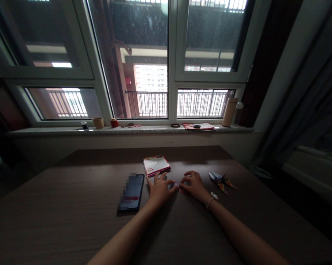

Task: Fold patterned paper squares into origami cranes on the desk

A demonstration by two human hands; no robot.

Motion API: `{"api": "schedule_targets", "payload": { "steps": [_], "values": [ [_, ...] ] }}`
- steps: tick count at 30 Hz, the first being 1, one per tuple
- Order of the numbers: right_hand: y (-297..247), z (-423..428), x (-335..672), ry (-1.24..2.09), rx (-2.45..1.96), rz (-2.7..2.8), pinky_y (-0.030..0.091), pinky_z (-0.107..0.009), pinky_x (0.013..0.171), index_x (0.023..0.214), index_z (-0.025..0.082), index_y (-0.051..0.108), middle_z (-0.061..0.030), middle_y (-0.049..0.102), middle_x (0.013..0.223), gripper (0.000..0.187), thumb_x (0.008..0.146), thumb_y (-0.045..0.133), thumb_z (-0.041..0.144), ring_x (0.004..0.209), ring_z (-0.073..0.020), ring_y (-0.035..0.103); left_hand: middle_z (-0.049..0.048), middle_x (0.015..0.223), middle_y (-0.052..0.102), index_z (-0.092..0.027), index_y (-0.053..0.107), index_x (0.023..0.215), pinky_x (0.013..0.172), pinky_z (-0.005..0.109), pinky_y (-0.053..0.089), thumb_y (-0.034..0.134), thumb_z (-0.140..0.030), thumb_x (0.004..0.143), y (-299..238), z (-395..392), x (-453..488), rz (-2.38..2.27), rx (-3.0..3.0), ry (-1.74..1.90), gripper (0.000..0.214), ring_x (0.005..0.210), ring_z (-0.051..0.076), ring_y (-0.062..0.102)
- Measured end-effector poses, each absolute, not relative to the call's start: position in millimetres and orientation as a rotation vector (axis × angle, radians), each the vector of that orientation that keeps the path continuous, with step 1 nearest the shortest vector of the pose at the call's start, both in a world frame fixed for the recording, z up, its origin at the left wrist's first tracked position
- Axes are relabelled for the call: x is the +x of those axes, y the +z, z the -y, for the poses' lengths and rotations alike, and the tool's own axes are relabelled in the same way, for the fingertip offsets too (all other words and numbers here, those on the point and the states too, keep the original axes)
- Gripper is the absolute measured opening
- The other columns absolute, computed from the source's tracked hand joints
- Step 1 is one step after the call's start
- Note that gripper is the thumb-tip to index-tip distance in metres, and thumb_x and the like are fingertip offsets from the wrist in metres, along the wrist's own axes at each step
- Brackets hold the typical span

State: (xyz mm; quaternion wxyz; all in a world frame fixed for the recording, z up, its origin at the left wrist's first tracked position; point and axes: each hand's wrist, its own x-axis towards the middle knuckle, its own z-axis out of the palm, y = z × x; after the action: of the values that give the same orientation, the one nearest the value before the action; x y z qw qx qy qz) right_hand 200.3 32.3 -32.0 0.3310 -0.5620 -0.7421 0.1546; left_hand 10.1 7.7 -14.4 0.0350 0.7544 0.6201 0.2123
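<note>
Head view: a phone [133,193] lies leftmost, then a paper stack [156,165]; the left hand [160,189] pinches a small folded paper [178,186] low over the table [80,198] — the right hand [194,186] pinching its other side — and rightmost, folded paper shapes [221,180].

Between the left grip [160,188] and the right grip [193,184], a small folded piece [177,185] is looking like thin paper, its finish too small to tell. Just beyond the left grip, a stack of sheets [156,165] is showing smooth paper faces. To the left of that grip, a phone [133,192] is presenting a smooth, glassy screen, partly pixelated. To the right of the right grip, folded paper [219,178] is showing creased, printed faces. Beneath both grips, the worktop [72,191] is looking like wood — smooth, faintly grained, with a soft sheen. Far beyond them, the windowsill [160,130] is resembling speckled, polished stone — below smudged window glass [143,33].
</note>
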Motion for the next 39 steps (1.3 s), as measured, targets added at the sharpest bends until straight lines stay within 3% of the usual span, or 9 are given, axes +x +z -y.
{"api": "schedule_targets", "payload": {
  "steps": [5,11,20,31,39],
  "values": [
    [-31,-32,198,0.429,-1.53,1.919,0.032,-0.04,0.107,0.083,0.028,0.077,-0.0068,0.057,0.12,0.012,0.075,0.075,0.035,0.122,-0.0273,0.044,0.0017,0.143,0.054,-0.043,0.073,0.104,0.105,0.079,-0.003,0.063,-0.059,0.08,-17,-9,9,-1.909,2.296,0.618,0.031,0.14,0.039,0.03],
    [-30,-33,199,0.459,-1.525,1.941,0.032,-0.039,0.107,0.084,0.03,0.078,-0.0054,0.059,0.118,0.011,0.075,0.073,0.034,0.121,-0.0265,0.045,0.002,0.143,0.053,-0.044,0.072,0.106,0.105,0.079,0.006,0.063,-0.058,0.08,-13,-9,10,-1.885,2.229,0.585,0.031,0.138,0.038,0.033],
    [-29,-35,201,0.442,-1.544,2.011,0.03,-0.039,0.107,0.088,0.03,0.077,-0.0049,0.058,0.123,0.015,0.077,0.073,0.039,0.123,-0.0263,0.044,0.0027,0.149,0.047,-0.047,0.07,0.111,0.105,0.079,0.003,0.059,-0.064,0.081,-11,-9,8,-1.863,2.217,0.511,0.036,0.142,0.039,0.027],
    [-24,-31,198,0.391,-1.53,2.065,0.027,-0.042,0.108,0.09,0.03,0.076,-0.0051,0.058,0.123,0.014,0.08,0.068,0.038,0.125,-0.027,0.043,0.0032,0.144,0.052,-0.043,0.071,0.111,0.108,0.076,0.002,0.062,-0.059,0.08,-5,-8,10,-1.861,2.271,0.5,0.035,0.14,0.038,0.03],
    [-29,-29,197,0.358,-1.479,2.043,0.031,-0.039,0.105,0.09,0.029,0.076,-0.0052,0.061,0.117,0.013,0.08,0.069,0.035,0.118,-0.0247,0.048,0.0029,0.144,0.052,-0.041,0.072,0.108,0.109,0.075,0.005,0.061,-0.056,0.083,-17,-14,6,-1.8,2.294,0.576,0.03,0.14,0.036,0.031]
  ]
}}
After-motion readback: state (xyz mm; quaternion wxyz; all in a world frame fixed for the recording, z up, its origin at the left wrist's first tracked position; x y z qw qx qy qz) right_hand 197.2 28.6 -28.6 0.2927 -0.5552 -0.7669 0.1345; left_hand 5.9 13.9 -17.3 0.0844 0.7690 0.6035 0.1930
